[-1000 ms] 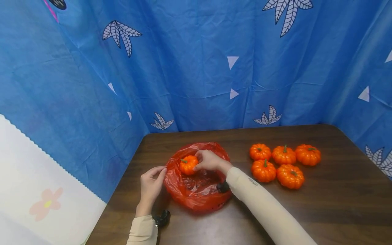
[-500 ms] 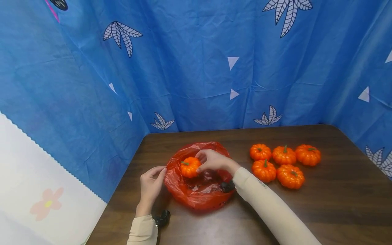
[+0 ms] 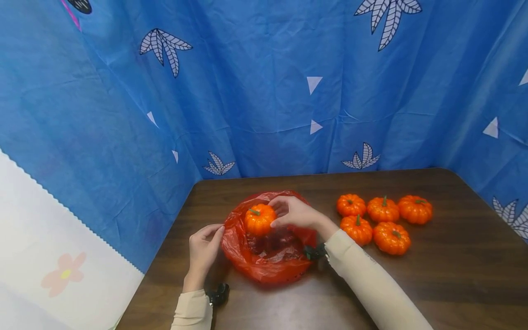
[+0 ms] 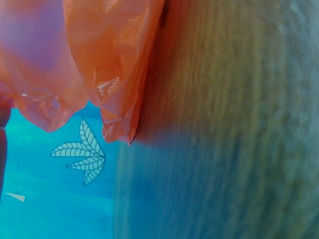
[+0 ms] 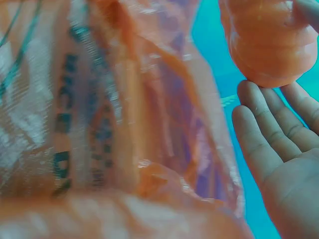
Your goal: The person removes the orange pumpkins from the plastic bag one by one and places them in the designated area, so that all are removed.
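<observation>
A red plastic bag (image 3: 264,272) stands on the table with its mouth spread wide. My left hand (image 3: 203,250) pinches the bag's left rim between thumb and fingers. Over the bag's opening, my right hand (image 3: 299,214) grips a small orange pumpkin (image 3: 259,220) with a green stem, thumb on the near side and fingers behind. In the right wrist view the pumpkin (image 5: 271,47) sits at the fingertips, beside the bag's printed wall (image 5: 99,124). The bag's bottom is dark and hard to make out. In the left wrist view the bag (image 4: 112,64) hangs in folds.
Several more orange pumpkins (image 3: 392,237) lie grouped on the dark wooden table (image 3: 466,275), right of the bag. Behind the table hangs a blue patterned curtain (image 3: 264,91). A white cloth with a flower print (image 3: 62,275) covers the lower left.
The right hand and the pumpkin have risen and shifted right, from inside the bag to above its opening. The left hand keeps its place on the rim.
</observation>
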`<state>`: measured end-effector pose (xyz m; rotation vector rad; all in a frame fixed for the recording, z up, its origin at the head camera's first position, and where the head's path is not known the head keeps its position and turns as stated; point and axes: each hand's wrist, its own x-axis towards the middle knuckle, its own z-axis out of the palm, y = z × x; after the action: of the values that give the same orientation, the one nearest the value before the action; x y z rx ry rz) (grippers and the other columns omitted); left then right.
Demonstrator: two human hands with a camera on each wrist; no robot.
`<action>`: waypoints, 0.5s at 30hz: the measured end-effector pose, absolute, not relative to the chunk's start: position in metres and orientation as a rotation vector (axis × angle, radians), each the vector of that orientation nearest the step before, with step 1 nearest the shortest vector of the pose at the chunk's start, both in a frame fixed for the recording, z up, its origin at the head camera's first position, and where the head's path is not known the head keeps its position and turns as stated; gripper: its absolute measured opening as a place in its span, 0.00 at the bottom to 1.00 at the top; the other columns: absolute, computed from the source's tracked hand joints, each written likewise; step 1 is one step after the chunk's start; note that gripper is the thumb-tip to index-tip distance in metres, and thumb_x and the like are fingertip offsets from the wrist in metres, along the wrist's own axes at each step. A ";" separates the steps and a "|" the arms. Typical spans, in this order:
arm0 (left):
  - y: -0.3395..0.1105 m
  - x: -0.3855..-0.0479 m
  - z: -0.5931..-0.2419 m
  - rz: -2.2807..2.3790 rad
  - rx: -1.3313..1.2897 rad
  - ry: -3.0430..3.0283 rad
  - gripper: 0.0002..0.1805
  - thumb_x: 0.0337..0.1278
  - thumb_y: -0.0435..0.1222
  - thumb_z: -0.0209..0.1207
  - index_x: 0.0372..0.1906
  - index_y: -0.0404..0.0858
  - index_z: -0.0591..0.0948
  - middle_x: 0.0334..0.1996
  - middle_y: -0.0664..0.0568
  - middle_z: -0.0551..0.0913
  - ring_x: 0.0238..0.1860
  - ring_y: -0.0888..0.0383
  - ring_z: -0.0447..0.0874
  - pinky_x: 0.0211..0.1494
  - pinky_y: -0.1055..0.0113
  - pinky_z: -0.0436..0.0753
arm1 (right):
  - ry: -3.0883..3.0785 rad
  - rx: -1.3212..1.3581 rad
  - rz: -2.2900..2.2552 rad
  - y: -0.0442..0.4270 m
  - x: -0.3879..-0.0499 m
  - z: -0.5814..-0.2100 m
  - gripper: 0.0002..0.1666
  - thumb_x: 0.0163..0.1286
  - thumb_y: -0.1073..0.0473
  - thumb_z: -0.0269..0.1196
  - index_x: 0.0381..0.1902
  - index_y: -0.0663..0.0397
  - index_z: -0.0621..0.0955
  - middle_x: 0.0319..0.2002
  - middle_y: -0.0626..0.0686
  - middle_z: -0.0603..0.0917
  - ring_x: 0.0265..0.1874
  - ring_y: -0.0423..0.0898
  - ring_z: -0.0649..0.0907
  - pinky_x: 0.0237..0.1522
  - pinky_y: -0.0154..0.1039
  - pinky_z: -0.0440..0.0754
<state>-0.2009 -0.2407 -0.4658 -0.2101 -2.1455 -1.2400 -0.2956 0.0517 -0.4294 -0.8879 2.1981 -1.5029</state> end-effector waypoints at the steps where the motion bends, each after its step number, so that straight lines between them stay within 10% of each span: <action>1: -0.240 -0.201 -0.466 -1.238 -0.204 -2.153 0.03 0.57 0.29 0.68 0.36 0.36 0.90 0.34 0.46 0.91 0.34 0.65 0.87 0.42 0.83 0.82 | 2.187 -0.889 -1.532 0.055 -0.294 -0.427 0.31 0.60 0.57 0.74 0.59 0.58 0.76 0.55 0.58 0.83 0.55 0.53 0.83 0.62 0.50 0.81; 15: -0.241 -0.201 -0.468 -1.261 -0.196 -2.158 0.04 0.56 0.29 0.69 0.36 0.37 0.90 0.34 0.46 0.91 0.34 0.69 0.86 0.42 0.82 0.83 | 2.227 -0.879 -1.576 0.096 -0.268 -0.405 0.34 0.58 0.56 0.74 0.61 0.55 0.75 0.59 0.56 0.81 0.60 0.55 0.80 0.64 0.53 0.79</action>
<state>-0.2011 -0.2407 -0.4677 -0.1964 -2.1578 -1.2608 -0.2677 0.0960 -0.4052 -0.8789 2.2267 -1.5756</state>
